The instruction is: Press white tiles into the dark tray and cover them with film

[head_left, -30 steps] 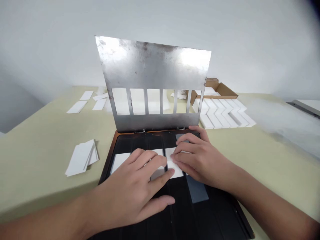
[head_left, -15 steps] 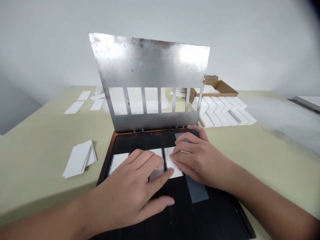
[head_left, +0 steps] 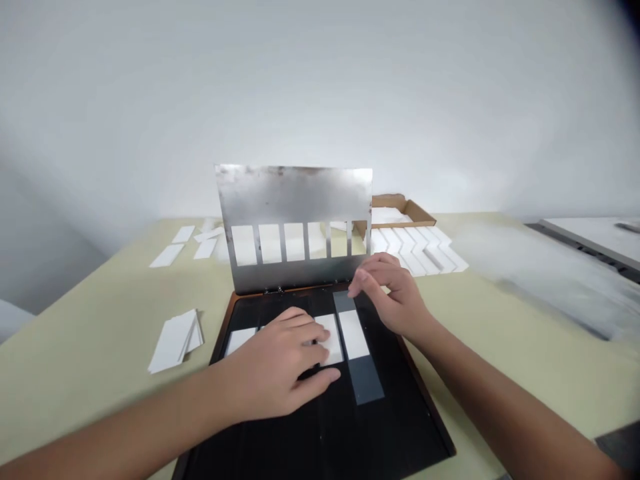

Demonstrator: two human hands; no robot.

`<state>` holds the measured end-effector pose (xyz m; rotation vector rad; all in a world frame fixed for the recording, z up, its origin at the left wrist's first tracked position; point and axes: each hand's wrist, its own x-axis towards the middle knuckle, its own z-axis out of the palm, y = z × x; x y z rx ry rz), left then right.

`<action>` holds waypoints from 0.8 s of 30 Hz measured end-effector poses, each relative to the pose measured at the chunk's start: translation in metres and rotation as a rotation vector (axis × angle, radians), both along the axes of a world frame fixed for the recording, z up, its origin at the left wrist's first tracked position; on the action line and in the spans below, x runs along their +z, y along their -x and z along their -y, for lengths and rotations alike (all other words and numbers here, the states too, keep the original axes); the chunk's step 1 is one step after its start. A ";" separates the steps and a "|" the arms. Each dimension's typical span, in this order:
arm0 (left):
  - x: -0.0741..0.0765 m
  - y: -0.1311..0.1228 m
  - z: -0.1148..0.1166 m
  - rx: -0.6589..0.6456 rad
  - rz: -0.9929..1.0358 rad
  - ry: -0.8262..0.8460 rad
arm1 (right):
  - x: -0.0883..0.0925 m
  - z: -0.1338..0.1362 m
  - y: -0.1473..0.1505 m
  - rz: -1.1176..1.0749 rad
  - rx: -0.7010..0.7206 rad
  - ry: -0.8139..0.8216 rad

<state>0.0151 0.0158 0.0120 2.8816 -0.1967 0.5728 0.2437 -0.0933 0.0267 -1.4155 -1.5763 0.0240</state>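
Observation:
My left hand [head_left: 287, 363] lies palm down with fingers apart over white cards set side by side on a black board [head_left: 280, 443]. Its fingertips touch one white card [head_left: 331, 347]; another card [head_left: 241, 339] shows at the far left, and the hand covers what lies between. Above the top right of the board, my right hand [head_left: 393, 293] has its fingers loosely bent, with nothing visible in them. Below it a white card [head_left: 354, 335] rests across a dark grey strip [head_left: 367, 380]. A metal plate with rectangular windows [head_left: 295, 193] stands raised, hinged at the board's back edge.
To the left, a small stack of white cards [head_left: 173, 341] lies on the pale table [head_left: 120, 320]. More cards [head_left: 167, 255] are scattered behind. A cardboard box [head_left: 421, 215] with white pieces stands back right, rows of white folded pieces [head_left: 420, 250] before it. Clear plastic [head_left: 540, 287] lies right.
My right hand has lifted off the cards and moved toward the board's back right, uncovering the white card on the grey strip. My left hand stays over the cards. The view has tilted upward.

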 end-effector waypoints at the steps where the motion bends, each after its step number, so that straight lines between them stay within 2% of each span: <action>1: 0.000 -0.005 0.003 0.019 0.010 -0.021 | -0.001 -0.002 -0.003 -0.020 -0.027 -0.022; 6: -0.010 -0.018 0.013 0.085 0.112 -0.126 | -0.025 0.001 -0.021 0.003 0.040 0.034; 10: -0.009 -0.012 0.014 0.024 0.154 -0.139 | -0.039 0.014 -0.037 0.006 0.086 0.137; 14: 0.000 -0.009 0.015 -0.186 0.143 -0.180 | -0.036 0.022 -0.042 0.015 0.154 0.236; 17: 0.003 -0.008 0.016 -0.304 0.105 -0.241 | -0.033 0.024 -0.038 0.140 0.247 0.332; 20: 0.001 -0.007 0.015 -0.274 0.075 -0.251 | -0.033 0.026 -0.032 0.285 0.272 0.387; 24: -0.009 -0.003 0.015 -0.238 0.042 -0.233 | -0.033 0.029 -0.031 0.355 0.276 0.413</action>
